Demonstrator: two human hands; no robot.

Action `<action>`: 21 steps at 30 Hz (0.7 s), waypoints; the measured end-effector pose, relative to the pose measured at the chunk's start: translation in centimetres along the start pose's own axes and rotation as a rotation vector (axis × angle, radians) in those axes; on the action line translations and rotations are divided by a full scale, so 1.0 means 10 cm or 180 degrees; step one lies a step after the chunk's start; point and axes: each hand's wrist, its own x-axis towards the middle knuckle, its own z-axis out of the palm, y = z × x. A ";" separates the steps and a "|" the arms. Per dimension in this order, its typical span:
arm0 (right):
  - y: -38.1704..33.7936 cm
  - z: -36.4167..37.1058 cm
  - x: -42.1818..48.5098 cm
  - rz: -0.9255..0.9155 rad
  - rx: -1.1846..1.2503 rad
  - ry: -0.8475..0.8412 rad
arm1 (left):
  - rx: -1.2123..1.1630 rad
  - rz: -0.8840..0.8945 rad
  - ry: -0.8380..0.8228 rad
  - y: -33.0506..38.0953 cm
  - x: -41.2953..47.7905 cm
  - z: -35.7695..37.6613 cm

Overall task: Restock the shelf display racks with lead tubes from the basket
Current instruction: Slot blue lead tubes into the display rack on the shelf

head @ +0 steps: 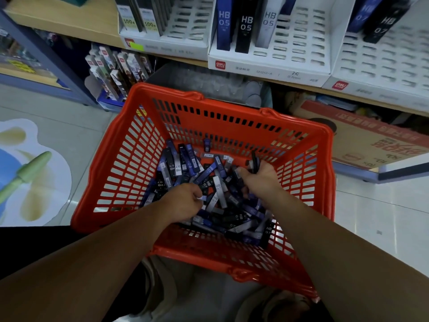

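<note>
- Head view: a red plastic basket [130, 159] with slotted walls sits on the pale tiled floor [371, 210], right below the shelf [69, 22].
- Inside it, a loose heap of lead tubes [209, 182]: slim, flat little cases in black, dark blue and silver-grey, lying every which way, many printed "HB 0.7" or "HB 0.5" in white.
- The left hand [185, 201] is down in the near-left part of the heap, fingers curled in and pinching at a tube; exactly which tube it grips I cannot tell.
- The right hand [260, 177] is clenched around a few dark tubes [255, 161], and one black case sticks up above the knuckles.
- Up on the shelf, three white display racks stand side by side, each with rows of slots.
- The middle rack [269, 66] carries tall upright blue, black and grey packs marked "HB 0.5" at its left, with bare slots to the right.
- The left rack [167, 45] holds dark packs with "100" labels.
- The right rack [380, 66] shows blue and black "0.7" packs at its top; it is blurred.
- A cardboard box [362, 140] lies under the shelf, just right of the basket.
</note>
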 end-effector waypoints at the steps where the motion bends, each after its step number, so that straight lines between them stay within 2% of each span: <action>1: -0.04 -0.02 -0.08 0.0034 0.0246 -0.0015 | 0.0114 0.0050 -0.0018 0.03 0.03 -0.01; 3: -0.10 -0.07 -0.27 0.0122 0.0642 -0.0043 | 0.0534 0.0223 0.0039 0.09 0.10 -0.01; 7: -0.08 -0.18 -0.61 0.0588 0.1395 -0.0006 | 0.2095 0.0955 0.0215 0.25 0.31 0.03; 9: -0.02 -0.21 -0.73 0.0881 0.1849 -0.0051 | 0.2658 0.1262 0.0127 0.36 0.44 0.08; 11: 0.08 -0.22 -0.80 0.1056 0.2332 -0.0077 | 0.3043 0.1334 -0.0033 0.44 0.59 0.12; 15: 0.25 -0.25 -0.88 0.1029 0.2812 -0.0098 | 0.3204 0.1272 -0.0259 0.54 0.82 0.18; 21: 0.21 -0.21 -0.87 0.0944 0.2803 0.0137 | 0.3150 0.1090 -0.0141 0.57 0.80 0.21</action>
